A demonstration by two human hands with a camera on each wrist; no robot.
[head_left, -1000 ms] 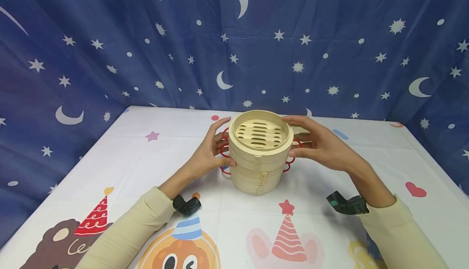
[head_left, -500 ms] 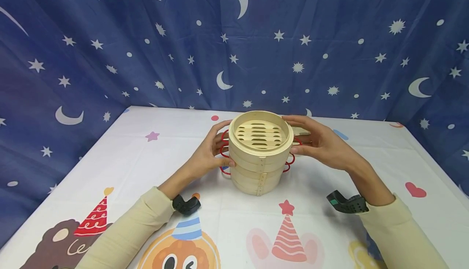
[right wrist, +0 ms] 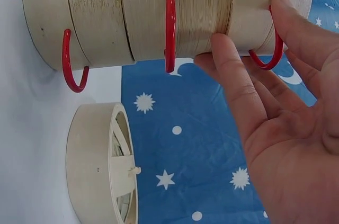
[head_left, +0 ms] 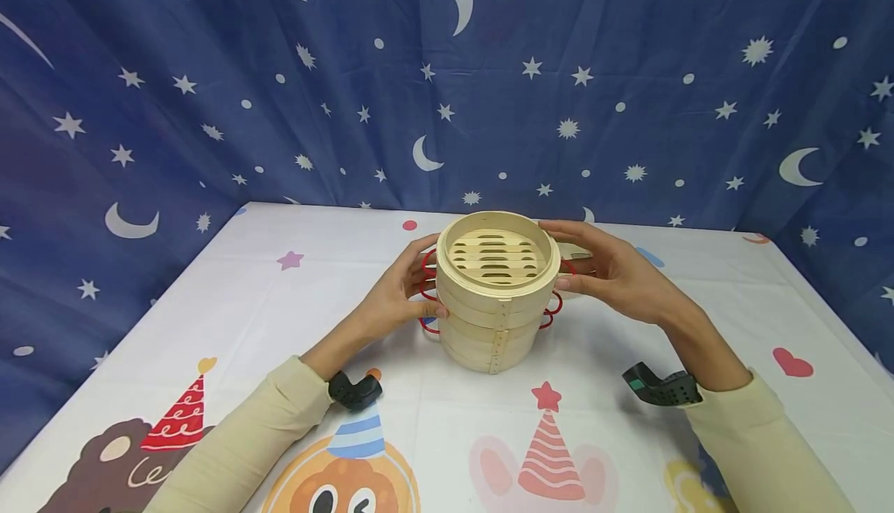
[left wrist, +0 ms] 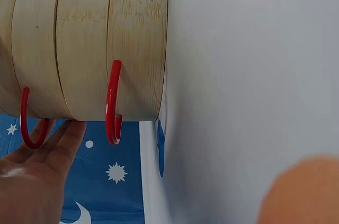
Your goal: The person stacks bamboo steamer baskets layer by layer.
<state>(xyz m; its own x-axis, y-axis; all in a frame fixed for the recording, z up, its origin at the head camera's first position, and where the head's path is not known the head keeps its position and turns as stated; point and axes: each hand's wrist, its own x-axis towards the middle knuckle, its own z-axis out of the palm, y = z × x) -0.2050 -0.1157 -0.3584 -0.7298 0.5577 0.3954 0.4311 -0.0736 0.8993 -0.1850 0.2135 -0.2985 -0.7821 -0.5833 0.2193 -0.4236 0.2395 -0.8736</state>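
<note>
A stack of round bamboo steamer baskets [head_left: 496, 331] with red side handles stands on the table, its slatted top tier facing up. My left hand [head_left: 391, 296] holds the stack's left side, thumb at the front and the other fingers reaching behind. In the left wrist view the fingertips of this hand [left wrist: 45, 166] rest on the far side, close to a red handle [left wrist: 112, 102]. On the opposite side my right hand [head_left: 615, 272] grips the upper tier between thumb and fingers. The right wrist view has a fingertip [right wrist: 225, 46] against the bamboo wall beside a red handle [right wrist: 170, 30].
A bamboo lid [right wrist: 92, 155] lies on the table behind the stack's right side, mostly hidden by my right hand in the head view. A patterned white cloth [head_left: 447, 435] covers the table. A blue curtain [head_left: 335, 55] with moons and stars hangs behind it.
The upper tier has turned slightly, its front seam shifting right while the lower seam stays put. My right thumb has slid a little to the right; the left hand is nearly still.
</note>
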